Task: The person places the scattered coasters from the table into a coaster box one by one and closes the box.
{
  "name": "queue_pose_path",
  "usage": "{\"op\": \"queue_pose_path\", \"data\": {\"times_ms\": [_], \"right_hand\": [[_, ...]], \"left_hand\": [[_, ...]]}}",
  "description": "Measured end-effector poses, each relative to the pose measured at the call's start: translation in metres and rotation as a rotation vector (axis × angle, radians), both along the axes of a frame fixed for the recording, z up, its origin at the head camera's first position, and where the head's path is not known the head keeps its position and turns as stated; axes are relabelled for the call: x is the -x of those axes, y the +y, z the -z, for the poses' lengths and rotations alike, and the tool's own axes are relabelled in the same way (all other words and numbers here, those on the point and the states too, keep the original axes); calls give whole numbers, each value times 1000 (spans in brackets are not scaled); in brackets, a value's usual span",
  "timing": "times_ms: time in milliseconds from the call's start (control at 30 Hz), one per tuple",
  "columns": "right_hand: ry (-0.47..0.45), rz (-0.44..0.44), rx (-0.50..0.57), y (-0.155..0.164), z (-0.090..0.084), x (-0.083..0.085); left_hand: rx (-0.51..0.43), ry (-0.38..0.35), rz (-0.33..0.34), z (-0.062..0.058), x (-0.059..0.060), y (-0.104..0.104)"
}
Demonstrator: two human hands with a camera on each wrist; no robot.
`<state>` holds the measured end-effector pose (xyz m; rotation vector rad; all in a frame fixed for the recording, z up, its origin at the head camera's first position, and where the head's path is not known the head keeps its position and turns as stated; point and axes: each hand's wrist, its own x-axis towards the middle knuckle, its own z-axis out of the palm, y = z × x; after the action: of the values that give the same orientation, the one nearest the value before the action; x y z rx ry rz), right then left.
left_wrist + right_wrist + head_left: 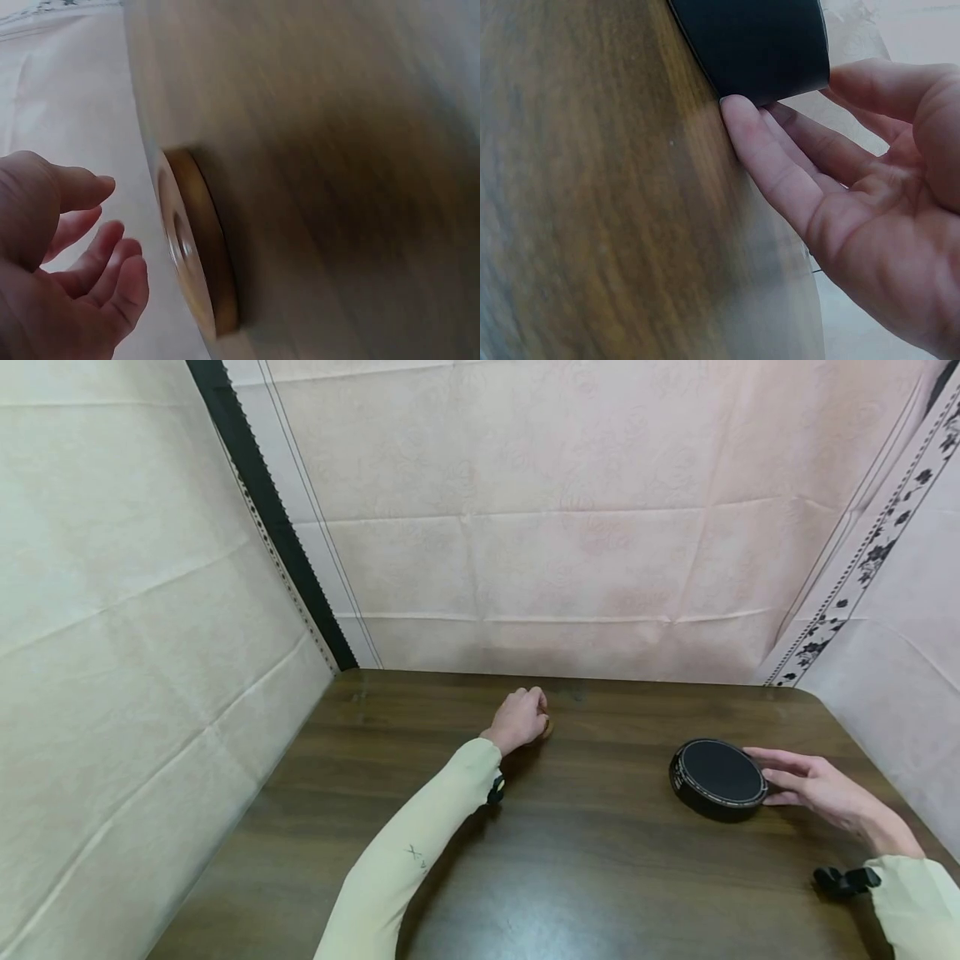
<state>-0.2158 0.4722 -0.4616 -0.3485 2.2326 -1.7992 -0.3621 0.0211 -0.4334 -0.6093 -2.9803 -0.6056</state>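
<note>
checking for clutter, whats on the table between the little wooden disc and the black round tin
Nothing: in the head view only bare table separates the wooden disc from the black tin.

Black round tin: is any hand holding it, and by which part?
Not gripped: right hand fingers only touch the black round tin side wall.

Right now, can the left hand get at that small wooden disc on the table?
Probably yes: the left hand hovers right beside the wooden disc, fingers loosely curled and apart from it, with nothing between them on the table.

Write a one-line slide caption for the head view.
Left hand over a small wooden disc near the table's far edge; right hand touching a round black case.
</note>
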Motion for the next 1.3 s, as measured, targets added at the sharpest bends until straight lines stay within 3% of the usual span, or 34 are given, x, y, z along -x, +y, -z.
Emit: {"op": "queue_pose_path", "data": {"times_ms": [367,733,1100,1300], "right_hand": [[2,-12,37,1,1,1],[-10,-27,57,0,3,2],[-24,-33,72,1,3,2],[-23,-25,76,3,3,2]], "left_hand": [[51,-21,-155,14,12,-26],[39,-112,-335,20,19,-30],[33,-140,-379,15,17,-23],[-46,-125,-351,2,14,-11]]}}
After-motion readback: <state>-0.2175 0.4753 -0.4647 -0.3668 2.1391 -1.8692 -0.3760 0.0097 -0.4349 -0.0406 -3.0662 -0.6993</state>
